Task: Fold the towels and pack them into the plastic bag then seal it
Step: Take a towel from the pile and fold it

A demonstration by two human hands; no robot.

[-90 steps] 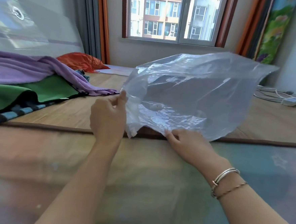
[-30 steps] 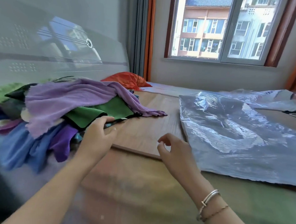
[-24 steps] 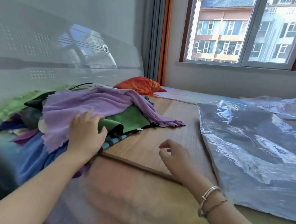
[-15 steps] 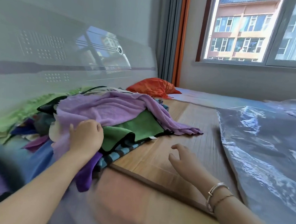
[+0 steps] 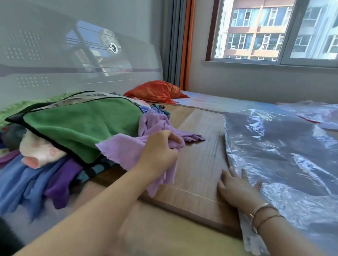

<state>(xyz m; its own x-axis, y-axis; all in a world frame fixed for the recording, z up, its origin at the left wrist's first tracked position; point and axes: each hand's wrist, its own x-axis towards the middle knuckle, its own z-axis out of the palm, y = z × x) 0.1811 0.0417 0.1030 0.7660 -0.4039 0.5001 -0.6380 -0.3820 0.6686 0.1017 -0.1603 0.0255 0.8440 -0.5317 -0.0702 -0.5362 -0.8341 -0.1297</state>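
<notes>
L hand (image 5: 158,151) grips lilac fringed towel (image 5: 122,150) beside heaped coloured towels (image 5: 74,125); R hand (image 5: 238,186) flat, fingers straight, on clear plastic bag (image 5: 292,160). Orange bundle (image 5: 156,91) behind, wood-grain board (image 5: 198,160) under, window (image 5: 281,29) beyond.

You work in bright daylight; it comes from the window (image 5: 285,30) at the upper right; the glossy headboard (image 5: 69,47) on your left reflects that window as a pale glare; the plastic bag (image 5: 293,162) shows white highlights on its wrinkles; shadows are soft and weak; the wide lens bends the straight lines near the edges; your left forearm (image 5: 89,222) at the bottom is blurred and out of focus; the middle is sharp.
</notes>
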